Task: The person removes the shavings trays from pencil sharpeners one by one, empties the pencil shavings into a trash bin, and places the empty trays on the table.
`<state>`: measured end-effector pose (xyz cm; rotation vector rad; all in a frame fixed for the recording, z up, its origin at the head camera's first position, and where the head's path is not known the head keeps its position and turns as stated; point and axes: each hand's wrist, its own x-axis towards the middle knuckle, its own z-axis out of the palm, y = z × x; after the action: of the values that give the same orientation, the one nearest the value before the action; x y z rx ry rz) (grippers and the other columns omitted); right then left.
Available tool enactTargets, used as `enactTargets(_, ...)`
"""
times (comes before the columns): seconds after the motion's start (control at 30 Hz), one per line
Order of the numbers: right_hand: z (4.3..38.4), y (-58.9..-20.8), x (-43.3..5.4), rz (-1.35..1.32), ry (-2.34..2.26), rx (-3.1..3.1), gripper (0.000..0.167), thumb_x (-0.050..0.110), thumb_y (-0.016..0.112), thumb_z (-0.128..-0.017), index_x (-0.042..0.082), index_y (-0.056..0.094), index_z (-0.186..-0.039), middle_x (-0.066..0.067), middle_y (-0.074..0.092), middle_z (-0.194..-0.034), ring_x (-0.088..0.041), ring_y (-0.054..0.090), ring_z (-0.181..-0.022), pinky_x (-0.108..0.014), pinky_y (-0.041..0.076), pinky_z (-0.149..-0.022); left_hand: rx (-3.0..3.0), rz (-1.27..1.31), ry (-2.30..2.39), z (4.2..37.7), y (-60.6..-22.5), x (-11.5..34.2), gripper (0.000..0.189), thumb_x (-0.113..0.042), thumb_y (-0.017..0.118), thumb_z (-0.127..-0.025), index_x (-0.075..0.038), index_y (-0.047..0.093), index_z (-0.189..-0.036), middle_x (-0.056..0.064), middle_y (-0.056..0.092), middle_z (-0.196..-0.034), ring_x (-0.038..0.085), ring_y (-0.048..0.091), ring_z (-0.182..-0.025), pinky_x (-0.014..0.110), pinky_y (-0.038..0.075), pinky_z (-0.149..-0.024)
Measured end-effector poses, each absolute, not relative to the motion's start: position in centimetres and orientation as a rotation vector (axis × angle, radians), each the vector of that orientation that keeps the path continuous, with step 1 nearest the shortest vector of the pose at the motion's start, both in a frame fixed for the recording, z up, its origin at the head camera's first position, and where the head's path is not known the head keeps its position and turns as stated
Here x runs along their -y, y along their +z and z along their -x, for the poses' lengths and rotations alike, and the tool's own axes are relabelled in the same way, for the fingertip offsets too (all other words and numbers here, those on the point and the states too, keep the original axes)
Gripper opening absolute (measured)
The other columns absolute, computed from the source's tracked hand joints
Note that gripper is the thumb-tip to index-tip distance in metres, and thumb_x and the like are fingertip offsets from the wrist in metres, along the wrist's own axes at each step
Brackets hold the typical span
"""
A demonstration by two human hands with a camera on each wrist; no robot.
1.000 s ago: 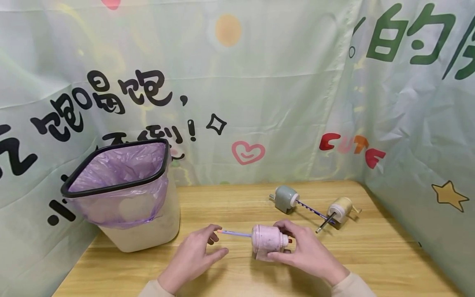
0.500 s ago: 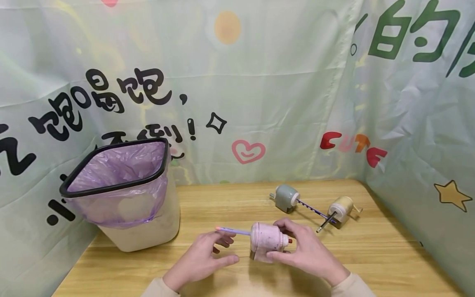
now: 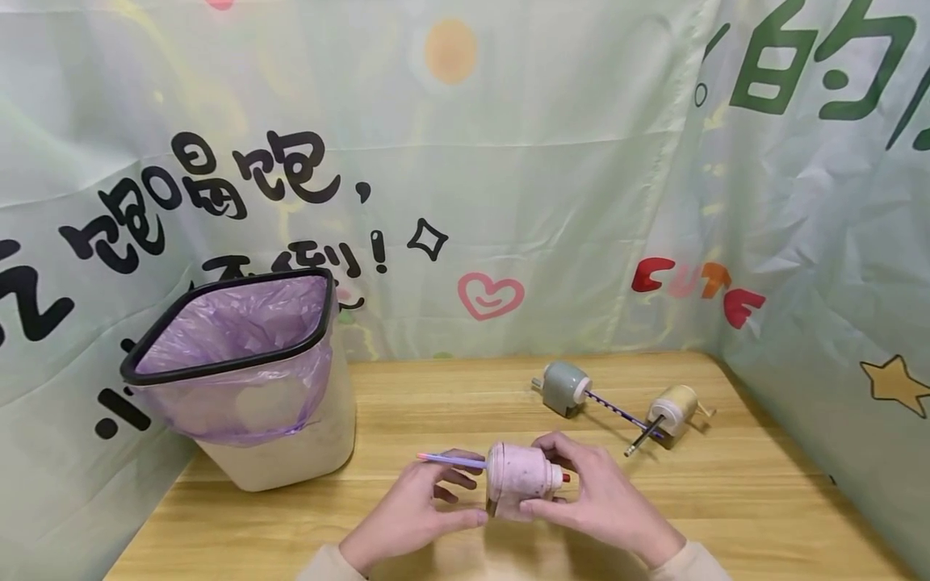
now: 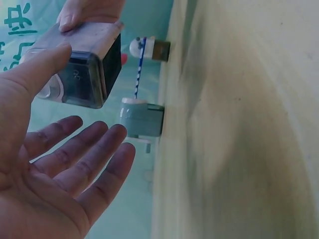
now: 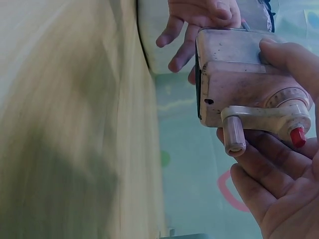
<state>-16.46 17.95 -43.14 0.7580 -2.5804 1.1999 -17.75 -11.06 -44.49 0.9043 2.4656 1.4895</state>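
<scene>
On the backdrop [image 3: 559,194], "CUTE" is printed in red, pink and orange, 的 in green and 喝饱 in black. A small mark on the dark panel [image 4: 89,82] of the pink sharpener [image 3: 525,470] cannot be read. The sharpener is held above the counter [image 3: 436,403], grasped between the right hand's [image 3: 606,499] thumb and fingers; a lavender pencil [image 3: 452,461] is inserted in its far end. Beside the pencil, the left hand [image 3: 417,504] is held with fingers spread, released; whether its thumb is touched by the sharpener cannot be told.
</scene>
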Motion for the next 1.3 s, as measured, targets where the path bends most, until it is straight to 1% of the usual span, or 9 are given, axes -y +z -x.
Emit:
enactTargets(0.17,16.36,-43.29,-17.56,-0.794,1.224,2.585,0.049,0.052,0.091,-0.083,0.034,0.065,-0.12,0.025,0.072,-0.112,-0.002,0.073,-0.108,-0.034,0.063,-0.096,-2.464,-0.942,1.467,17.72,-44.86,10.72,0.058,-0.041,0.087,-0.09,-0.03,0.064,-0.143,-0.004,0.074,-0.13,0.013,0.074,-0.111,0.027,0.063,-0.088)
enactTargets(0.3,16.36,-43.3,-17.41,-0.809,1.234,2.577,0.047,0.049,0.092,-0.083,0.034,0.065,-0.118,0.025,0.073,-0.112,-0.001,0.073,-0.107,-0.033,0.064,-0.096,-2.425,-0.953,1.483,17.69,-45.03,10.54,0.058,-0.038,0.088,-0.091,-0.03,0.064,-0.143,-0.005,0.074,-0.13,0.008,0.073,-0.111,0.027,0.063,-0.088)
enactTargets(0.43,16.34,-43.28,-17.31,-0.83,1.199,2.568,0.045,0.048,0.092,-0.083,0.033,0.066,-0.118,0.024,0.073,-0.111,-0.001,0.073,-0.105,-0.034,0.064,-0.094,-2.383,-0.926,1.519,17.58,-45.13,10.43,0.058,-0.037,0.088,-0.09,-0.03,0.064,-0.142,-0.005,0.073,-0.133,0.007,0.072,-0.113,0.027,0.063,-0.088)
enactTargets(0.67,16.02,-43.15,-17.06,-0.838,1.184,2.59,0.047,0.05,0.09,-0.084,0.033,0.065,-0.121,0.025,0.072,-0.114,-0.001,0.072,-0.106,-0.034,0.064,-0.093,-2.372,-0.912,1.545,17.4,-45.15,10.3,0.056,-0.038,0.088,-0.091,-0.031,0.064,-0.141,-0.004,0.07,-0.138,0.006,0.07,-0.114,0.026,0.062,-0.088)
enactTargets(0.9,15.81,-42.9,-17.08,-0.825,1.115,2.588,0.048,0.05,0.091,-0.083,0.036,0.064,-0.12,0.027,0.071,-0.111,0.004,0.068,-0.097,-0.028,0.061,-0.084,-2.407,-0.91,1.568,17.36,-44.92,10.15,0.057,-0.037,0.09,-0.088,-0.03,0.066,-0.139,-0.005,0.072,-0.135,0.007,0.069,-0.113,0.026,0.062,-0.088)
enactTargets(1.1,15.79,-42.77,-17.02,-0.846,1.109,2.583,0.047,0.05,0.09,-0.084,0.036,0.064,-0.12,0.027,0.071,-0.11,0.004,0.067,-0.096,-0.027,0.06,-0.083,-2.412,-0.905,1.555,17.51,-44.94,10.26,0.056,-0.037,0.091,-0.087,-0.03,0.067,-0.137,-0.006,0.073,-0.132,0.007,0.069,-0.112,0.026,0.061,-0.088)
enactTargets(1.3,15.92,-42.83,-16.92,-0.858,1.128,2.587,0.047,0.051,0.09,-0.085,0.036,0.063,-0.12,0.026,0.071,-0.11,0.004,0.067,-0.096,-0.026,0.059,-0.082,-2.401,-0.88,1.564,17.61,-44.95,10.41,0.056,-0.036,0.092,-0.086,-0.03,0.068,-0.137,-0.006,0.074,-0.13,0.006,0.071,-0.108,0.026,0.061,-0.087)
